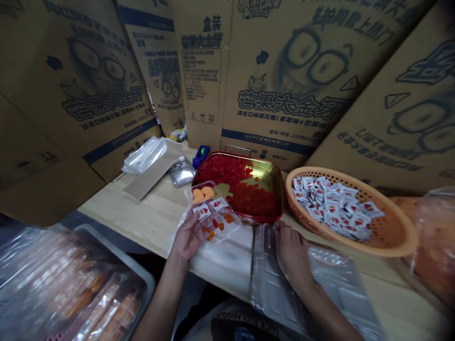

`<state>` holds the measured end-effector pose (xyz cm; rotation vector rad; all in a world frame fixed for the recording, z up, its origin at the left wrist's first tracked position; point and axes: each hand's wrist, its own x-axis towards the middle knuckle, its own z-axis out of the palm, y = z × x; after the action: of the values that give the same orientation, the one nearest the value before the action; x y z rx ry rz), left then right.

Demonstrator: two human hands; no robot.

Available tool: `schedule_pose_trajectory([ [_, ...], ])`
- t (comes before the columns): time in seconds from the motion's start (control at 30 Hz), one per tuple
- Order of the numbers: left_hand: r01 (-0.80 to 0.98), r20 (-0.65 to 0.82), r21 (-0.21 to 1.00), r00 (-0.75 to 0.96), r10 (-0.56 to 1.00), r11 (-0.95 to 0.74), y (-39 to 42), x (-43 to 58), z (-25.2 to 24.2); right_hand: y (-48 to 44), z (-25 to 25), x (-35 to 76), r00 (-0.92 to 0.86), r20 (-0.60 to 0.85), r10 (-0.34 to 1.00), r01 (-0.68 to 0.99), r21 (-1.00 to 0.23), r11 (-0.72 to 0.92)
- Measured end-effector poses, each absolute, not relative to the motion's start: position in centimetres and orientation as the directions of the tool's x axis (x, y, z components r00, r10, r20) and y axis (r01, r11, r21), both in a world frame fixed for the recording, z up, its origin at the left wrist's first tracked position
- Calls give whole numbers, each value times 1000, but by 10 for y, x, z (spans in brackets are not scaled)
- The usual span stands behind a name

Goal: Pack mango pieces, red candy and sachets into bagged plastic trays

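Observation:
My left hand (188, 237) grips the near edge of a clear plastic compartment tray (213, 210) that holds orange pieces, red pieces and two small white sachets. My right hand (291, 251) rests palm down on a stack of empty clear plastic trays (270, 284) at the table's front edge, fingers curled over the stack's far end. A red metal tin (275, 189) of red candy pieces stands just behind both hands.
An orange woven basket (391, 237) of white sachets sits at the right. Printed cardboard boxes (284, 80) wall in the wooden table (142, 213). A metal tray with wrapped packs (71, 289) lies lower left. Plastic bags (145, 154), a blue tape dispenser (201, 155) lie behind.

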<state>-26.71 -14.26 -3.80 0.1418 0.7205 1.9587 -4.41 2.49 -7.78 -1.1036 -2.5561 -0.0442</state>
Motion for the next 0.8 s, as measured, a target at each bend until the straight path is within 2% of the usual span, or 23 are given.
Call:
schedule_pose_trajectory([
  [0.2, -800, -235, 531, -457, 858, -281, -137, -257, -41, 25, -74, -47, -557, 291, 777, 754, -214, 621],
  [0.4, -807, -251, 532, -438, 863, -255, -136, -255, -40, 27, -79, -46, -572, 364, 735, 739, -161, 655],
  [0.53, -805, -243, 537, -435, 867, -253, -135, -254, -39, 29, -81, -43, -579, 351, 736, 716, -211, 665],
  [0.8, -814, -227, 521, -422, 878, -257, -135, -256, -45, 25, -73, -44, -481, 342, 807, 741, -332, 583],
])
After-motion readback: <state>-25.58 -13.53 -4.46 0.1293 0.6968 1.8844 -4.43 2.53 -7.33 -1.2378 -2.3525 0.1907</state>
